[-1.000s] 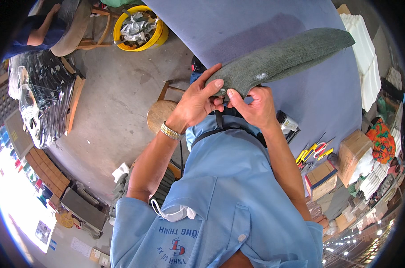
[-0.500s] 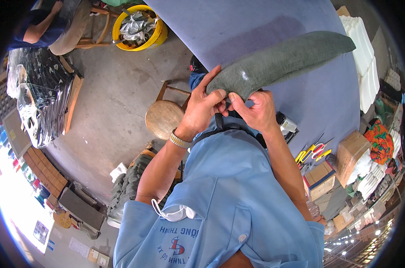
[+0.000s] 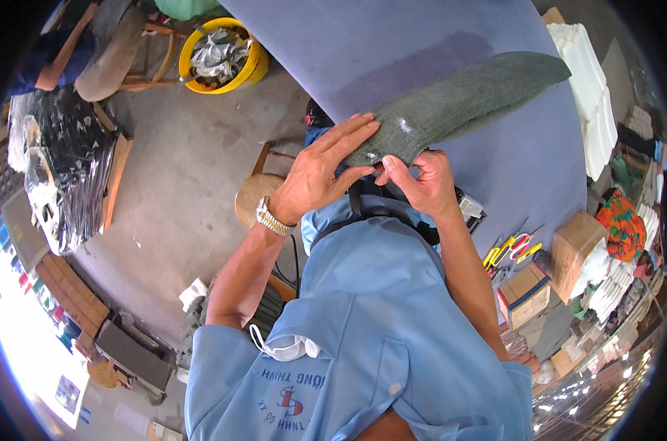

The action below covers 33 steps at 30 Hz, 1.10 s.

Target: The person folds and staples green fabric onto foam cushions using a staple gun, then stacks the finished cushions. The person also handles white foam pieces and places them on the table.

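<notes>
A long, curved grey-green fabric cushion (image 3: 466, 103) is held up over the near side of a blue-grey table (image 3: 528, 165), with its pointed end toward the far right. A small white spot shows on its fabric. My left hand (image 3: 311, 176) has its fingers laid together over the near left end and its thumb at the lower edge, gripping the cushion. With thumb and bent fingers, my right hand (image 3: 427, 182) pinches the fabric along the same near edge. The underside of the cushion is hidden.
A round wooden stool (image 3: 256, 198) stands left of me. Beyond it is a yellow bucket (image 3: 254, 67) of scraps. Yellow and red-handled tools (image 3: 514, 246) lie on the right beside cardboard boxes (image 3: 578, 250). White foam pieces (image 3: 583, 88) are stacked beyond the table. Another person sits at far left.
My left hand has shifted from a thumb pinch at the edge to lying over the cushion's near end. The cushion has moved slightly left; my right hand keeps its pinch.
</notes>
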Each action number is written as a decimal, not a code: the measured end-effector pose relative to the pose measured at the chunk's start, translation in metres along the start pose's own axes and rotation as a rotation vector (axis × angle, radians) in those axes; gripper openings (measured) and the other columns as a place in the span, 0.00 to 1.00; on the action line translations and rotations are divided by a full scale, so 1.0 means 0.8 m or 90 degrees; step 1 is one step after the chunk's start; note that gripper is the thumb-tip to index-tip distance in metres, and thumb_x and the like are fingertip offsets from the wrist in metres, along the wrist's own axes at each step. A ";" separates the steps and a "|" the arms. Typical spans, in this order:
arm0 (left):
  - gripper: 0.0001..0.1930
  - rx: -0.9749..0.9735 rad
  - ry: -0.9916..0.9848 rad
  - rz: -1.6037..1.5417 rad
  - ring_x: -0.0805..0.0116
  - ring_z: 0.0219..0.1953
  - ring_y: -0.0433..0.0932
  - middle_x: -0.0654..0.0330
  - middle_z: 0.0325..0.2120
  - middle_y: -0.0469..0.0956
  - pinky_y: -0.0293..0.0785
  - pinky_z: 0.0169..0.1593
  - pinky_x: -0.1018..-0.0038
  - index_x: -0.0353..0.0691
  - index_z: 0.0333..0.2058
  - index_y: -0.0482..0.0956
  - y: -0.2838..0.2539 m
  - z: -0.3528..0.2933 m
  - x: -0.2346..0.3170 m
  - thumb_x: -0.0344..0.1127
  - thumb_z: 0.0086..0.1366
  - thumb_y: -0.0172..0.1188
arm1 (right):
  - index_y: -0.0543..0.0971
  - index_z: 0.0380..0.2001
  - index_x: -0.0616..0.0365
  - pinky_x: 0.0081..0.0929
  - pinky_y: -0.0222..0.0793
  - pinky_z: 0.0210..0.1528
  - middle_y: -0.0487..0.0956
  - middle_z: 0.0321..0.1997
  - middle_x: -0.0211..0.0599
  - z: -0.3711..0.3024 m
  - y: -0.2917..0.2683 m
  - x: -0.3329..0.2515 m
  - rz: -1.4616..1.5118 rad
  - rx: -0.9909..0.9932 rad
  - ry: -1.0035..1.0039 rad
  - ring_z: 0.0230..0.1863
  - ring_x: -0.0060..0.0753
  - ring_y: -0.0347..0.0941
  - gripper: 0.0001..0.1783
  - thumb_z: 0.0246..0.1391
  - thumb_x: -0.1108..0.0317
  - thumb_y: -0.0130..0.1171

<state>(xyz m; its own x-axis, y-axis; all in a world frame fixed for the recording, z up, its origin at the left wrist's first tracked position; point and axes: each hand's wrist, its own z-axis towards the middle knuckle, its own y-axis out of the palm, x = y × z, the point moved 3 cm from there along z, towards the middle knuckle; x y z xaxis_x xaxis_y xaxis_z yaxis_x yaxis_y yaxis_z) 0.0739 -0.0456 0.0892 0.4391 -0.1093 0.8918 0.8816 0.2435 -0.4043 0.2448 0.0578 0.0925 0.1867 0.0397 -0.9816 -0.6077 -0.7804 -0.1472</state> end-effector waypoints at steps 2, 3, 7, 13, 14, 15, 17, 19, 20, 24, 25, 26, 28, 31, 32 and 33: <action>0.29 -0.022 0.027 0.012 0.45 0.64 0.75 0.47 0.65 0.73 0.77 0.63 0.57 0.46 0.61 0.79 0.000 0.003 0.004 0.30 0.59 0.72 | 0.86 0.33 0.60 0.28 0.78 0.37 0.88 0.27 0.33 0.000 -0.002 -0.006 -0.025 -0.003 -0.016 0.30 0.28 0.85 0.08 0.64 0.67 0.64; 0.29 -0.029 0.047 0.019 0.45 0.63 0.76 0.47 0.65 0.73 0.77 0.63 0.56 0.46 0.60 0.80 0.001 0.003 0.001 0.30 0.58 0.72 | 0.85 0.34 0.60 0.28 0.78 0.37 0.88 0.27 0.33 -0.001 -0.002 -0.008 -0.041 -0.004 -0.020 0.30 0.28 0.85 0.08 0.64 0.67 0.64; 0.30 -0.027 0.087 0.039 0.48 0.58 0.80 0.53 0.64 0.75 0.85 0.52 0.60 0.56 0.58 0.82 0.001 0.006 -0.016 0.31 0.55 0.73 | 0.86 0.34 0.60 0.26 0.77 0.35 0.88 0.28 0.33 -0.002 0.008 0.002 -0.029 0.050 -0.052 0.30 0.26 0.84 0.10 0.65 0.66 0.62; 0.31 -0.022 0.015 -0.086 0.47 0.64 0.75 0.48 0.64 0.74 0.77 0.61 0.59 0.48 0.62 0.78 -0.001 0.003 -0.036 0.34 0.59 0.72 | 0.86 0.30 0.59 0.24 0.72 0.31 0.87 0.27 0.34 -0.002 0.028 0.024 0.029 0.122 0.012 0.27 0.21 0.79 0.15 0.67 0.61 0.63; 0.32 -0.008 -0.021 -0.133 0.46 0.67 0.72 0.46 0.65 0.72 0.73 0.64 0.58 0.46 0.64 0.76 0.003 -0.001 -0.041 0.36 0.60 0.72 | 0.86 0.29 0.59 0.24 0.71 0.30 0.87 0.27 0.34 -0.003 0.028 0.029 0.024 0.128 0.030 0.27 0.20 0.78 0.15 0.66 0.60 0.64; 0.34 0.005 -0.057 -0.180 0.45 0.69 0.69 0.44 0.66 0.71 0.69 0.68 0.57 0.43 0.65 0.74 0.008 -0.004 -0.045 0.38 0.61 0.73 | 0.86 0.29 0.59 0.24 0.70 0.29 0.87 0.27 0.34 -0.004 0.028 0.033 0.018 0.134 0.047 0.26 0.19 0.77 0.16 0.66 0.59 0.64; 0.38 0.048 -0.117 -0.233 0.43 0.72 0.64 0.41 0.67 0.68 0.62 0.71 0.55 0.38 0.67 0.70 0.021 -0.016 -0.045 0.44 0.61 0.73 | 0.86 0.29 0.60 0.23 0.68 0.29 0.86 0.26 0.34 -0.009 0.036 0.039 0.036 0.151 0.021 0.26 0.16 0.75 0.17 0.67 0.58 0.65; 0.41 0.081 -0.181 -0.273 0.41 0.74 0.59 0.40 0.69 0.66 0.57 0.74 0.54 0.37 0.68 0.68 0.033 -0.022 -0.043 0.47 0.62 0.74 | 0.86 0.30 0.61 0.23 0.67 0.29 0.85 0.25 0.32 -0.015 0.040 0.049 0.053 0.152 0.023 0.27 0.14 0.72 0.17 0.67 0.58 0.65; 0.41 0.094 -0.217 -0.282 0.41 0.74 0.58 0.40 0.69 0.65 0.56 0.74 0.53 0.37 0.69 0.67 0.039 -0.025 -0.042 0.48 0.62 0.73 | 0.86 0.30 0.62 0.23 0.66 0.29 0.84 0.24 0.30 -0.019 0.039 0.055 0.064 0.141 0.037 0.27 0.13 0.71 0.17 0.67 0.58 0.65; 0.40 0.090 -0.258 -0.237 0.41 0.74 0.59 0.41 0.69 0.66 0.56 0.74 0.53 0.37 0.68 0.68 0.039 -0.023 -0.032 0.48 0.62 0.73 | 0.85 0.34 0.64 0.21 0.64 0.31 0.79 0.25 0.23 -0.026 0.044 0.063 0.144 0.122 0.071 0.29 0.12 0.67 0.16 0.67 0.60 0.65; 0.40 0.089 -0.246 -0.229 0.40 0.73 0.60 0.41 0.68 0.67 0.56 0.74 0.53 0.37 0.68 0.69 0.039 -0.021 -0.032 0.48 0.62 0.73 | 0.85 0.35 0.64 0.21 0.64 0.31 0.79 0.25 0.23 -0.026 0.045 0.065 0.179 0.121 0.077 0.30 0.12 0.66 0.15 0.67 0.60 0.65; 0.39 0.090 -0.235 -0.221 0.40 0.73 0.61 0.42 0.68 0.68 0.57 0.74 0.53 0.37 0.67 0.69 0.038 -0.020 -0.032 0.48 0.62 0.73 | 0.85 0.36 0.64 0.21 0.63 0.32 0.78 0.26 0.22 -0.028 0.047 0.066 0.215 0.118 0.083 0.30 0.13 0.65 0.15 0.67 0.61 0.65; 0.39 0.091 -0.202 -0.203 0.40 0.72 0.63 0.42 0.66 0.70 0.57 0.74 0.52 0.37 0.67 0.70 0.037 -0.019 -0.029 0.47 0.61 0.73 | 0.84 0.38 0.64 0.21 0.65 0.34 0.79 0.29 0.24 -0.035 0.046 0.070 0.219 0.101 0.108 0.32 0.14 0.67 0.13 0.68 0.62 0.64; 0.38 0.093 -0.138 -0.151 0.39 0.71 0.65 0.43 0.65 0.72 0.58 0.74 0.52 0.36 0.66 0.72 0.041 -0.019 -0.024 0.46 0.60 0.74 | 0.84 0.39 0.65 0.21 0.69 0.40 0.83 0.34 0.29 -0.055 0.027 0.066 0.111 0.060 0.164 0.37 0.16 0.73 0.12 0.68 0.65 0.63; 0.38 0.087 -0.121 -0.117 0.39 0.70 0.65 0.43 0.65 0.72 0.59 0.73 0.52 0.36 0.65 0.72 0.043 -0.021 -0.021 0.46 0.60 0.74 | 0.84 0.40 0.65 0.21 0.71 0.43 0.84 0.36 0.30 -0.064 0.021 0.046 0.071 0.055 0.186 0.39 0.18 0.75 0.11 0.68 0.65 0.62; 0.38 0.088 -0.101 -0.080 0.39 0.70 0.65 0.44 0.64 0.72 0.59 0.73 0.52 0.36 0.65 0.72 0.046 -0.024 -0.017 0.45 0.59 0.74 | 0.84 0.41 0.65 0.22 0.73 0.45 0.85 0.37 0.32 -0.076 0.015 0.035 0.028 0.046 0.204 0.41 0.20 0.78 0.11 0.68 0.66 0.62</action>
<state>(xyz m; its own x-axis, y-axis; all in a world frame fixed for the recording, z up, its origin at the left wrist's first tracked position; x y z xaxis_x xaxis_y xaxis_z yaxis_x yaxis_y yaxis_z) 0.1036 -0.0534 0.0585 0.2847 0.0033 0.9586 0.8910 0.3680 -0.2659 0.2894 0.0119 0.0704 0.3850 -0.1998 -0.9010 -0.6716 -0.7303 -0.1249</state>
